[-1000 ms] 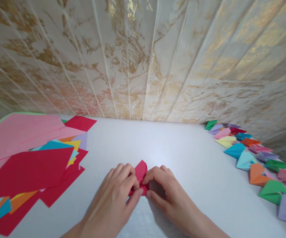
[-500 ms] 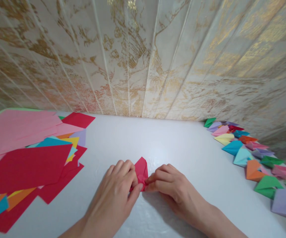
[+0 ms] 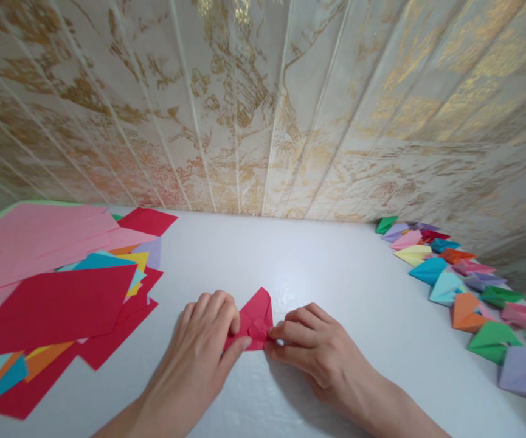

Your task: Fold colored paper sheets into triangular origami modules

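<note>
Between my hands, on the white table, lies a small folded red paper, its point facing away from me and a smaller fold near its lower middle. My left hand grips its left corner between thumb and curled fingers, covering that corner. At the lower right corner, the thumb and index finger of my right hand pinch the paper's edge. The other right fingers are bent in above the table.
Loose coloured sheets, with a large red sheet and pink sheets, are heaped at the left. Rows of folded paper pieces, among them a green one, run along the right. A gold-patterned curtain hangs behind the white table.
My left hand has slid left along the red paper, so more of its left side and inner fold shows. My right hand has barely moved.
</note>
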Demonstrator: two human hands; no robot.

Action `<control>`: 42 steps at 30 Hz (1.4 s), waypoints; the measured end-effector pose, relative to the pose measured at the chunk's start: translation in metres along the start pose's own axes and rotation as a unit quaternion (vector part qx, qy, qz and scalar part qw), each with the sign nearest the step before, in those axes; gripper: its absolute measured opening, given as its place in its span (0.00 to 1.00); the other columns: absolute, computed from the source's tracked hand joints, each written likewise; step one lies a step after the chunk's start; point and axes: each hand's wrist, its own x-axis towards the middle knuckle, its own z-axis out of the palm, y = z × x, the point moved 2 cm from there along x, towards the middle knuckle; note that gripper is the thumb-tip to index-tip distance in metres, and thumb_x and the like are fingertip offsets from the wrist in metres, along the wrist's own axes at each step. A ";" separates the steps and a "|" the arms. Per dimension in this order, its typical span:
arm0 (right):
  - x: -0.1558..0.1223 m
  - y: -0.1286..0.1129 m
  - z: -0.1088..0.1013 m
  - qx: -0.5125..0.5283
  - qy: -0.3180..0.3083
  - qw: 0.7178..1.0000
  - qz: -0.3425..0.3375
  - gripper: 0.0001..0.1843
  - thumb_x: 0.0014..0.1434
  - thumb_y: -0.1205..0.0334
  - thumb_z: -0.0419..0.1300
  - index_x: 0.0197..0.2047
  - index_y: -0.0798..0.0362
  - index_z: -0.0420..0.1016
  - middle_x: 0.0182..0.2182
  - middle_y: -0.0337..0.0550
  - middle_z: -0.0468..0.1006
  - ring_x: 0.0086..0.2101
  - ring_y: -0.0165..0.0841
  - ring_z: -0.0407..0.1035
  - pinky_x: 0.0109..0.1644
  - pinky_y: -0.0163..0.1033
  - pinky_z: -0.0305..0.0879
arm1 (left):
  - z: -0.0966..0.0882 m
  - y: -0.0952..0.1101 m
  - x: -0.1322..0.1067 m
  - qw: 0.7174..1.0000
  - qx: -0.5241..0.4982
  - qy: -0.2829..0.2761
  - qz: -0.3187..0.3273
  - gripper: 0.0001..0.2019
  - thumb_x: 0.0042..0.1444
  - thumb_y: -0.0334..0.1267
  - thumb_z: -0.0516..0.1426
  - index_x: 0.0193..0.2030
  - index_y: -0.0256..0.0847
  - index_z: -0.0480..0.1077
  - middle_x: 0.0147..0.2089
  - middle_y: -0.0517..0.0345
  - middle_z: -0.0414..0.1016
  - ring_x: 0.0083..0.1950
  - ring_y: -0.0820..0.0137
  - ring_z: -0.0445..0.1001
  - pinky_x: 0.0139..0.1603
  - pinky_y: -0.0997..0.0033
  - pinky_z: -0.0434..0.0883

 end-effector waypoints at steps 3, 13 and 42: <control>0.001 0.001 -0.002 0.002 0.001 1.000 0.003 0.13 0.68 0.74 0.53 0.45 0.50 0.76 0.42 0.41 0.82 0.39 0.35 0.70 0.43 0.44 0.60 | -0.011 -0.021 -0.016 1.000 0.007 0.021 0.001 0.05 0.64 0.36 0.51 0.35 0.46 0.61 0.38 0.59 0.67 0.39 0.62 0.66 0.40 0.62 0.61; -0.003 -0.017 0.019 -0.067 0.030 0.997 -0.009 0.09 0.62 0.73 0.56 0.41 0.53 0.74 0.37 0.44 0.78 0.36 0.38 0.66 0.40 0.44 0.60 | 0.001 0.015 -0.037 0.953 0.194 0.085 0.215 0.18 0.65 0.28 0.49 0.59 0.40 0.70 0.56 0.56 0.79 0.54 0.63 0.74 0.55 0.63 0.62; 0.015 0.006 0.006 0.111 0.057 0.988 0.089 0.14 0.67 0.76 0.52 0.46 0.48 0.74 0.42 0.44 0.75 0.44 0.39 0.64 0.48 0.44 0.64 | -0.004 0.016 -0.021 0.945 0.201 0.040 0.253 0.21 0.60 0.48 0.61 0.56 0.41 0.72 0.56 0.55 0.79 0.51 0.60 0.76 0.53 0.57 0.63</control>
